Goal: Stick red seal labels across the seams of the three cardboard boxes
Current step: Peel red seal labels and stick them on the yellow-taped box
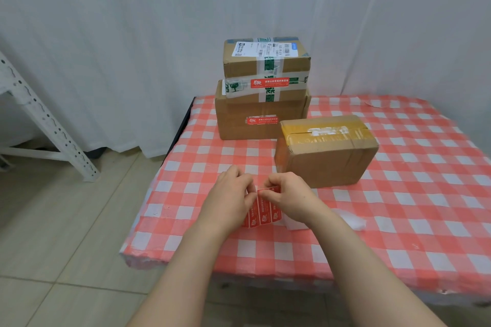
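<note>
**Left hand (233, 193) and right hand (288, 195) meet over the sheet of labels (261, 213)**

From my remote seat I see both hands close together near the front edge of the table (398, 207), fingers curled. The left hand pinches the upper edge of the sheet of labels, which lies between the two wrists and shows three red strips side by side. The right hand pinches one red label (269, 189) at the top of the sheet, between thumb and fingers. This label lies crosswise to the strips below it. I cannot tell whether it is fully free of the backing.

Three cardboard boxes stand beyond the hands. Two are stacked at the back of the table: a top box (265, 60) wrapped in green-printed tape with a white shipping slip on its lid, and under it a bigger box (261, 108). A red seal (269, 82) lies along the lower front edge of the top box. A second red seal (261, 120) sits on the front face of the bigger box. The third box (326, 151) stands alone, just to the right of the stack and nearer to me. It has yellowish tape over its top seam, and I see no red on the faces turned my way.

The table wears a red-and-white checked cloth. A white scrap of paper (356, 223) lies on it near the right wrist. Behind hangs a white curtain (132, 34), and a white metal rack (39, 114) stands on the tiled floor (66, 233) at the left.
</note>
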